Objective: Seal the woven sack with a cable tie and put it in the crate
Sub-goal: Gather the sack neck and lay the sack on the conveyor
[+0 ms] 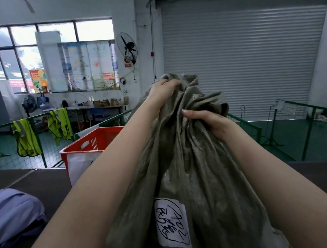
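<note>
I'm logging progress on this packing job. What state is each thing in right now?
sack: upright, mouth gathered, no cable tie visible
left hand: gripping the top of the sack's bunched mouth
right hand: gripping the neck below it
label: stuck on the sack, handwritten
crate: open, behind and left of the sack, contents not visible
shutter: closed
wall fan: cannot tell if running
vests: hung on the railing

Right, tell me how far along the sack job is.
Done: the sack stands upright with its white label facing the camera, and its top is gathered. In hand: the left hand bunches the mouth high up, while the right hand has a grip on the neck lower down. Left: no cable tie is visible, so sealing remains, then the move into the red crate on the left.
</note>
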Demonstrator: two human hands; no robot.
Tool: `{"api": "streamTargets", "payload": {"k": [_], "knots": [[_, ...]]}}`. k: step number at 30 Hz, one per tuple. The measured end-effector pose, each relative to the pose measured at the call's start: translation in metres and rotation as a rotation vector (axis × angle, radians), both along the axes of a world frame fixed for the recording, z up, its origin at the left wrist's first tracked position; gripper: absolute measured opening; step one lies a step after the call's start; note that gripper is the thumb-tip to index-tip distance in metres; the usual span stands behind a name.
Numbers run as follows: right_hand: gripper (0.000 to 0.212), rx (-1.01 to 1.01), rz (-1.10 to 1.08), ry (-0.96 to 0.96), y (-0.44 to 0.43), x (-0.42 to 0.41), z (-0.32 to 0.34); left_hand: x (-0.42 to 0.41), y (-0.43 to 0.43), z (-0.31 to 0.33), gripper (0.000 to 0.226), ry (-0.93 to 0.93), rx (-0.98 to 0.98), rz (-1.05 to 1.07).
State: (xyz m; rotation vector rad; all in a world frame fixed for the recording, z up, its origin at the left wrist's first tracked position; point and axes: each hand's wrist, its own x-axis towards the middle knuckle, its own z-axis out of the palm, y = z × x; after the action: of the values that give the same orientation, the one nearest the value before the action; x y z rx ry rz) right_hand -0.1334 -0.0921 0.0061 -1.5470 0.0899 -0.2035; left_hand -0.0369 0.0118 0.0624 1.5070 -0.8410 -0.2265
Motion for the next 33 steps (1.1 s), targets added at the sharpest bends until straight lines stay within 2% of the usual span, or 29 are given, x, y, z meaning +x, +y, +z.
{"api": "streamTargets", "payload": {"k": [3,4,6,7,10,11,13,14,15,17,18,20,22,24,26,29,30,33], "knots": [[0.027,0.122,-0.046,-0.168,0.010,0.014,-0.002,-0.013,0.001,0.004,0.045,0.071,0.216,-0.380],[0.025,0.140,-0.095,-0.206,0.013,0.019,-0.005,-0.014,0.002,0.005,0.049,0.068,0.269,-0.431],[0.035,0.142,-0.206,-0.224,0.015,0.027,-0.010,-0.016,0.004,0.005,0.050,0.034,0.292,-0.405],[0.040,0.133,-0.262,-0.215,0.016,0.030,-0.011,-0.013,0.005,0.005,0.047,0.015,0.255,-0.331],[0.028,0.111,-0.367,-0.215,0.016,0.035,-0.008,0.003,0.007,0.003,0.039,-0.006,0.063,0.046],[0.026,0.147,-0.385,-0.209,0.016,0.035,-0.007,0.011,0.008,0.000,0.037,-0.083,0.021,0.183],[0.017,0.242,-0.375,-0.221,0.015,0.033,-0.007,0.028,0.016,-0.008,0.034,-0.313,0.042,0.436],[0.011,0.269,-0.357,-0.226,0.015,0.031,-0.008,0.036,0.022,-0.011,0.032,-0.373,0.108,0.521],[0.011,0.285,-0.329,-0.228,0.015,0.028,-0.008,0.043,0.025,-0.016,0.040,-0.367,0.203,0.543],[0.018,0.293,-0.275,-0.232,0.013,0.025,-0.006,0.049,0.033,-0.022,0.083,-0.144,0.435,0.304],[0.020,0.284,-0.258,-0.228,0.012,0.024,-0.005,0.051,0.035,-0.025,0.092,0.007,0.489,0.118],[0.021,0.261,-0.240,-0.217,0.013,0.024,-0.001,0.050,0.037,-0.029,0.099,0.156,0.453,-0.091],[0.022,0.235,-0.229,-0.207,0.013,0.023,0.001,0.050,0.031,-0.030,0.092,0.175,0.303,-0.157],[0.024,0.224,-0.202,-0.204,0.012,0.022,0.003,0.044,0.027,-0.023,0.073,0.178,0.152,-0.160],[0.022,0.210,-0.185,-0.200,0.011,0.021,0.005,0.041,0.025,-0.015,0.065,0.169,0.068,-0.118],[0.015,0.140,-0.181,-0.173,0.010,0.017,0.006,0.044,0.024,-0.006,0.065,0.069,0.017,0.075],[0.012,0.124,-0.168,-0.164,0.010,0.014,0.006,0.043,0.023,-0.001,0.057,0.017,0.011,0.113],[0.011,0.151,-0.111,-0.172,0.006,0.009,0.002,0.024,0.019,0.024,0.007,-0.178,-0.001,0.050]]}}
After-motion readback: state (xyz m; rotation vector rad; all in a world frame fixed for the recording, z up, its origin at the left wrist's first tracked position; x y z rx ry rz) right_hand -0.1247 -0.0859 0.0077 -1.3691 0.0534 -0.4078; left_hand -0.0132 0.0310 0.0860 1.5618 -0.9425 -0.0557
